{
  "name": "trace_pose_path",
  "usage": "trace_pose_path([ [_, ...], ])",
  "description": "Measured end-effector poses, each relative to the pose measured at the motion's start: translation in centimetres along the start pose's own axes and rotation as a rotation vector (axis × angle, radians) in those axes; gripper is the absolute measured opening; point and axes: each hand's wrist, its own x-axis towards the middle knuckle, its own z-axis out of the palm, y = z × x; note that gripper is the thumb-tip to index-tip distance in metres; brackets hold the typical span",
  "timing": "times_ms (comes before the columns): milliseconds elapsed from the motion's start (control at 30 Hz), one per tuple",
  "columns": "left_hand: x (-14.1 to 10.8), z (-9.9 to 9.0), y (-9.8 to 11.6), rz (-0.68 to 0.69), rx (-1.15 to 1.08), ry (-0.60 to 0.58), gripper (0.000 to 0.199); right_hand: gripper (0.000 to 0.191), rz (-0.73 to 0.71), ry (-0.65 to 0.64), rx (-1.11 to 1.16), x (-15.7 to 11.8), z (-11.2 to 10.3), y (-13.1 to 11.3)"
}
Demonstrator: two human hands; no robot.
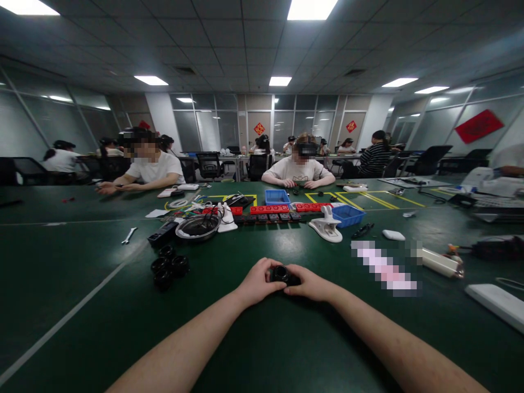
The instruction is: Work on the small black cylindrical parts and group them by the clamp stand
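Note:
Both hands meet at the middle of the green table, around a black round part (pixel 280 272) with a hollow, ringed top. My left hand (pixel 261 281) is closed on its left side, thumb at the front. From the right, my right hand (pixel 306 283) grips it with thumb and fingers; a dark portion beside the ring is partly hidden by these fingers. Off to the left sits a cluster of several similar black round parts (pixel 179 264), some stacked on others. Their exact kind cannot be made out.
Beyond my hands lie a metal dish (pixel 198 236), a white clip stand (pixel 326 228), red strips (pixel 269 209) and blue trays (pixel 347 216). A wrench (pixel 129 236) rests at left. A white box (pixel 497 303) and cylinder (pixel 440 262) lie right. Two people sit across the table.

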Motion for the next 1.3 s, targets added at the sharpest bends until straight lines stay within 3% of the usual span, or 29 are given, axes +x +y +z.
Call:
trace_pose_path([
  [267,0.2,0.0,-0.5,0.014,-0.041,-0.047,0.039,0.032,0.034,-0.056,0.21,0.2,-0.1,0.6],
  [500,0.1,-0.1,0.3,-0.015,0.035,-0.027,0.038,0.027,0.109,-0.009,0.157,0.4,0.1,0.7],
  [600,-0.2,0.4,0.7,-0.044,0.102,0.045,0.035,0.027,0.16,0.058,0.053,0.4,0.6,0.4],
  [767,-0.6,1.5,0.9,-0.093,0.205,0.197,0.032,0.03,0.253,0.256,-0.317,0.4,2.1,-0.6],
  [900,-0.4,1.4,0.7,-0.072,0.196,0.191,0.032,0.031,0.245,0.292,-0.446,0.2,2.6,-1.3],
  [1067,-0.1,0.4,0.6,-0.015,0.113,0.034,0.033,0.044,0.079,0.211,-0.225,0.1,1.6,-1.0],
  [1300,0.0,0.1,0.3,0.002,0.056,-0.024,0.036,0.036,-0.01,-0.129,0.255,0.1,-0.6,-0.1],
])
